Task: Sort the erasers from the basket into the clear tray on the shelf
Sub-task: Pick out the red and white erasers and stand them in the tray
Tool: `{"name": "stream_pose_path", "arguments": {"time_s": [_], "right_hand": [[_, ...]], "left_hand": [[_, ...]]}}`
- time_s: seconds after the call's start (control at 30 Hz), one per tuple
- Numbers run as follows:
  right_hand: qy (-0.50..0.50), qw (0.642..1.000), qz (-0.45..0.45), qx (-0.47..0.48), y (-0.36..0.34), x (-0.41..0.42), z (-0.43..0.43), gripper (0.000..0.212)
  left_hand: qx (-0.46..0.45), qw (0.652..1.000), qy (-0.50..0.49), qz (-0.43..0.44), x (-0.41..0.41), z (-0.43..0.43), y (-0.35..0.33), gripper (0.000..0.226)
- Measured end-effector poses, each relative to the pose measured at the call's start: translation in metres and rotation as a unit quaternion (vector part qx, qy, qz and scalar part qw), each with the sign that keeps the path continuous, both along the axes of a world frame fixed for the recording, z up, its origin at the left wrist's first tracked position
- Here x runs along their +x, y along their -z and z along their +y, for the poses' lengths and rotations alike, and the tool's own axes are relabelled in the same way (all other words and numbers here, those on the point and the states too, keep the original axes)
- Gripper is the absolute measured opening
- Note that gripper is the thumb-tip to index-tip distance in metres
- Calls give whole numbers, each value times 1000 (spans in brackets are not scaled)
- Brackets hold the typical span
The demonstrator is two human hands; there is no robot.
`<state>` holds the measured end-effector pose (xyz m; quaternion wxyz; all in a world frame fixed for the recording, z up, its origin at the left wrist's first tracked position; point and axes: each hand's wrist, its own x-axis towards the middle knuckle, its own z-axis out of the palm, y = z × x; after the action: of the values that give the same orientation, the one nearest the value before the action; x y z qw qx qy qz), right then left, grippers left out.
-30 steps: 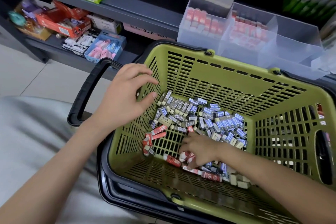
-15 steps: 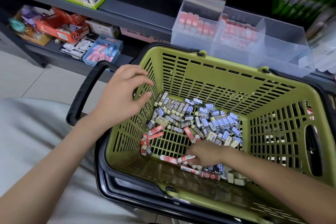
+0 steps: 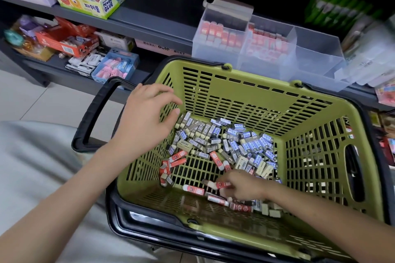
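Erasers (image 3: 235,141), sleeved blocks, litter the slotted basket (image 3: 256,85); right grip (image 3: 242,188) pinches one; left grip (image 3: 145,117) slack.

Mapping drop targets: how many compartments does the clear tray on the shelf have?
3, side by side. Left compartment and middle compartment hold red-sleeved erasers; right compartment shows none. The blurred right end may hide more.

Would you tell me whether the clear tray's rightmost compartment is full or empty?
Empty: the rightmost compartment shows only clear walls; its two neighbours hold red erasers.
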<state>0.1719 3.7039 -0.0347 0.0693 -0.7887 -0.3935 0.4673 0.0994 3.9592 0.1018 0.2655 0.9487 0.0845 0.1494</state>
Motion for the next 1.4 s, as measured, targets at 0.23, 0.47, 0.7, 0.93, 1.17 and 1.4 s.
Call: {"name": "stream_pose_path", "arguments": {"time_s": [0.23, 0.47, 0.7, 0.93, 1.17, 1.4], "right_hand": [[364, 867, 238, 245, -68, 14, 25, 20], [341, 861, -54, 373, -99, 8, 63, 20], [280, 930, -202, 126, -54, 23, 23, 38], [61, 926, -358, -99, 6, 3, 21, 59], [7, 914, -394, -97, 19, -5, 43, 58], [153, 955, -241, -74, 15, 0, 49, 24]], "left_hand": [[-486, 850, -6, 203, 12, -47, 8, 26], [-779, 581, -96, 217, 45, -84, 18, 18], [-655, 702, -113, 255, 54, -60, 31, 26], [-693, 676, -97, 230, 62, -19, 18, 17], [-742, 636, -111, 182, 58, -4, 16, 11], [-730, 645, -111, 197, 59, -6, 16, 7]]}}
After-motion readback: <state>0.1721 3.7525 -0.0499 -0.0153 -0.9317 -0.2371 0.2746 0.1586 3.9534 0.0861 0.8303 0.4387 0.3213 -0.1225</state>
